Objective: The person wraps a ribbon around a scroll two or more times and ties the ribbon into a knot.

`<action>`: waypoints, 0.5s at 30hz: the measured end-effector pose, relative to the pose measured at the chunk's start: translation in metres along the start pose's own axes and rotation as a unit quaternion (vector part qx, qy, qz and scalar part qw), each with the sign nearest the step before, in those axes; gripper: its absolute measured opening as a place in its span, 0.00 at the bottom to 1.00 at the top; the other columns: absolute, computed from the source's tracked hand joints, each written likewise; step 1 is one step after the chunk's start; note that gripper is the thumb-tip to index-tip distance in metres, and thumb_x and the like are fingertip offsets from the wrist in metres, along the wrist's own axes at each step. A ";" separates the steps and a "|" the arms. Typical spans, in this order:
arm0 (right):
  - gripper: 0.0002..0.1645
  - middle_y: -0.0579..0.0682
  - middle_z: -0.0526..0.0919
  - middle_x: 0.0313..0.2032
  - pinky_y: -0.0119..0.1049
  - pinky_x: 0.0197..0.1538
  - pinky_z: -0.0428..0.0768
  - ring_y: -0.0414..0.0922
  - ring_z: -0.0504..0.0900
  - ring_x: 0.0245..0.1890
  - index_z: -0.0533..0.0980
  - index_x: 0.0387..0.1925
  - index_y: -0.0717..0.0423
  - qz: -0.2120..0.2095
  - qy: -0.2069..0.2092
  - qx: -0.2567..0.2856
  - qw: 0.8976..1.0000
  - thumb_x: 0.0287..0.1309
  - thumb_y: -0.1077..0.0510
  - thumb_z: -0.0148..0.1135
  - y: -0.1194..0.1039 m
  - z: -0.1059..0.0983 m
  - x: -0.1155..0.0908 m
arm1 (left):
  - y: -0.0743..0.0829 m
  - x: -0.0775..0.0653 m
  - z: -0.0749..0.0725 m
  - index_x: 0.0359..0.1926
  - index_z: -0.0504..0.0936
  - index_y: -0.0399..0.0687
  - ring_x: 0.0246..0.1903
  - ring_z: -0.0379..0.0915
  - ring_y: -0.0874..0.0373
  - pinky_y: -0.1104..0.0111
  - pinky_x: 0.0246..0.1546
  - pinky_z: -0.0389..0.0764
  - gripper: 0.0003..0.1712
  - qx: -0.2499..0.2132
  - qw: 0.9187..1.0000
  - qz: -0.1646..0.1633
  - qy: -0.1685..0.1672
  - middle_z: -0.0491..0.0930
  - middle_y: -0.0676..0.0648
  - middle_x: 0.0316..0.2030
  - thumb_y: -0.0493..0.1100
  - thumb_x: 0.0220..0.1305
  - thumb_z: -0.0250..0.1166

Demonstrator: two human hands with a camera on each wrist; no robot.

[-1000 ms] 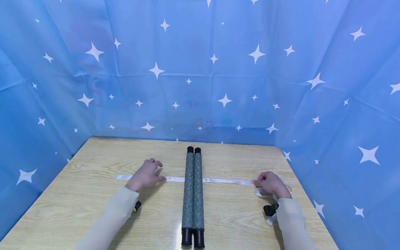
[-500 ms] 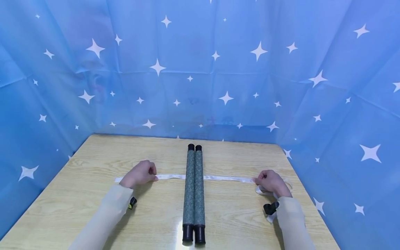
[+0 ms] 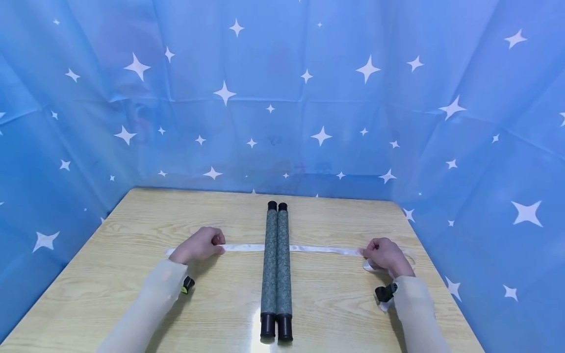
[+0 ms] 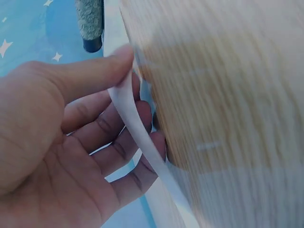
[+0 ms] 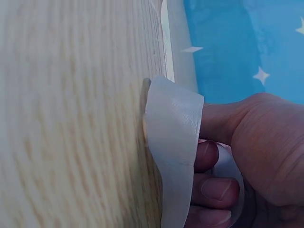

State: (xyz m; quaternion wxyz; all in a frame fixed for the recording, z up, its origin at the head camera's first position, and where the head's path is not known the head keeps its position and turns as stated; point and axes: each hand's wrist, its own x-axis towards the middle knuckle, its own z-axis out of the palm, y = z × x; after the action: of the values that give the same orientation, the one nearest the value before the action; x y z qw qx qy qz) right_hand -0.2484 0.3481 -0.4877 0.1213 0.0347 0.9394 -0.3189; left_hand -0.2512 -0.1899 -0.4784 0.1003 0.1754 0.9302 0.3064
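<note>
Side by side on the table lie two green patterned rolls with black end caps, the left roll [image 3: 270,264] and the right roll [image 3: 284,264], which look like a hand scroll's rollers. A white ribbon [image 3: 244,247] passes beneath them crosswise. On the left, my left hand [image 3: 196,246] pinches the ribbon [image 4: 137,130] between thumb and index finger, its other fingers loosely bent behind it. My right hand [image 3: 387,256] pinches the ribbon on the other side. A loose length of ribbon [image 5: 173,128] hangs over that hand's fingers, partly hiding the thumb tip.
The wood-grain table [image 3: 220,299] has its back edge against a blue curtain [image 3: 273,98] with white stars. More ribbon [image 3: 385,306] trails under the right wrist, next to a black wrist camera [image 3: 386,292].
My left hand, earlier spread over the ribbon, has drawn slightly left and closed its thumb and finger on it. The right hand keeps its pinch. The head view has shifted slightly.
</note>
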 end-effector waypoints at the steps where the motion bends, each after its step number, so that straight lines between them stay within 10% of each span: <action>1: 0.19 0.46 0.69 0.18 0.39 0.30 0.70 0.44 0.67 0.20 0.75 0.34 0.58 -0.002 -0.001 0.003 1.000 0.71 0.45 0.62 0.000 0.000 0.000 | -0.001 -0.001 -0.002 0.35 0.83 0.44 0.28 0.68 0.59 0.68 0.32 0.71 0.03 -0.004 1.000 -0.003 -0.004 0.78 0.50 0.29 0.38 0.67 0.69; 15: 0.23 0.47 0.71 0.20 0.38 0.30 0.68 0.45 0.69 0.22 0.77 0.28 0.56 -0.049 0.017 -0.040 0.998 0.69 0.42 0.64 0.000 -0.005 -0.010 | -0.021 -0.021 -0.018 0.30 0.84 0.45 0.19 0.59 0.60 0.71 0.24 0.64 0.12 -0.035 0.999 -0.007 -0.006 0.67 0.54 0.18 0.41 0.73 0.64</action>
State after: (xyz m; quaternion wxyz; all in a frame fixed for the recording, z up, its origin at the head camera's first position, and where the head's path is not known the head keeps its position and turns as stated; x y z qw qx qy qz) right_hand -0.2396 0.3511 -0.4819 0.0906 -0.0108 0.9540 -0.2858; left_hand -0.2428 -0.2232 -0.4746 0.1145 0.1675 0.9195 0.3368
